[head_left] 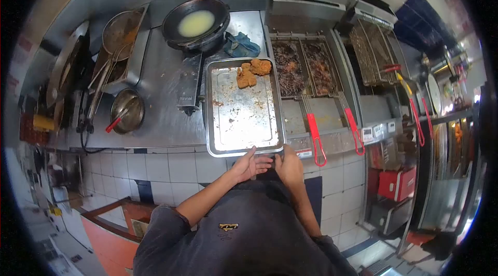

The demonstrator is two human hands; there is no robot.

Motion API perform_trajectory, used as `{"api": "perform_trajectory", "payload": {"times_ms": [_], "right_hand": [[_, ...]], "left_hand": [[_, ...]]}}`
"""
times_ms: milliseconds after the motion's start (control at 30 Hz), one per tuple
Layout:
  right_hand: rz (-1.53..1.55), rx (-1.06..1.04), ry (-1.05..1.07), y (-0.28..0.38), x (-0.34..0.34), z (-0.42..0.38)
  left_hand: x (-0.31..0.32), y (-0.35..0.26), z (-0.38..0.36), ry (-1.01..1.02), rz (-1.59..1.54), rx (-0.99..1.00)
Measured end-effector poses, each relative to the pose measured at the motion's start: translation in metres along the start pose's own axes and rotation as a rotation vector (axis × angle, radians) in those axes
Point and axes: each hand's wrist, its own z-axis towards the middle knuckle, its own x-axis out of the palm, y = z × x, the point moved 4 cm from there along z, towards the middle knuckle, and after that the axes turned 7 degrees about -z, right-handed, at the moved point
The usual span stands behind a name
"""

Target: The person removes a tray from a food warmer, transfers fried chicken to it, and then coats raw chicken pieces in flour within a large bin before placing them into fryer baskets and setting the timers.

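A rectangular metal tray lies on the steel counter, its near edge towards my body. Crumbs and grease spots cover its bottom, and pieces of fried chicken sit at its far right. My left hand is at the tray's near edge, fingers stretched out and palm partly turned up, thumb by the rim. At the near right corner my right hand has its fingers curled against the tray; part of that grip is hidden.
Right of the tray, fryer baskets sit in dark bubbling oil, their red handles jutting forward. Behind stands a black wok with yellowish liquid, beside a blue cloth. A metal bowl is at left.
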Motion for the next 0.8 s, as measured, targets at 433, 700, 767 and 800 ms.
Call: {"api": "perform_trajectory", "payload": {"times_ms": [433,700,767,800], "right_hand": [[-0.003,0.035,0.136,-0.009,-0.005,-0.071],[0.373,-0.229,-0.498,0.060,-0.037,-0.106],[0.214,-0.405,-0.466,0.092,-0.032,-0.102],[0.132,-0.488,-0.456,0.102,-0.031,-0.102]], "left_hand": [[0.022,-0.030,-0.059,0.139,1.124,-0.289],[0.084,-0.003,-0.066,0.243,0.479,-0.146],[0.100,0.038,-0.049,0.570,0.080,-0.371],[0.104,0.044,-0.051,0.638,0.012,-0.407]]}}
